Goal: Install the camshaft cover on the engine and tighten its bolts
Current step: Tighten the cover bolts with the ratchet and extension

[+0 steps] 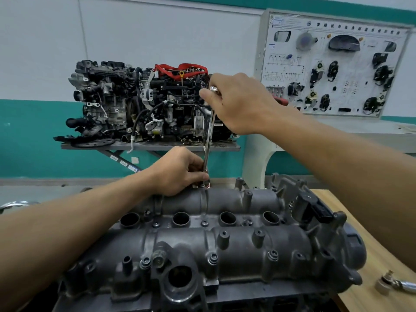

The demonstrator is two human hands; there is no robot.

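- The camshaft cover (225, 251) sits seated on the engine, its 4 round wells facing up.
- Bolt tightening is in hand: a long chrome extension bar (209, 136) stands nearly upright on the cover's far edge.
- The right hand (238, 104) has its fingers clamped round the bar's top.
- The left hand (180, 174) pinches the bar's foot at the cover.
- Next move, likely: spin the bar while keeping it square on the bolt.

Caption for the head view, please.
Right hand holds a long wrench at the far edge of the cover; left hand grips its base.
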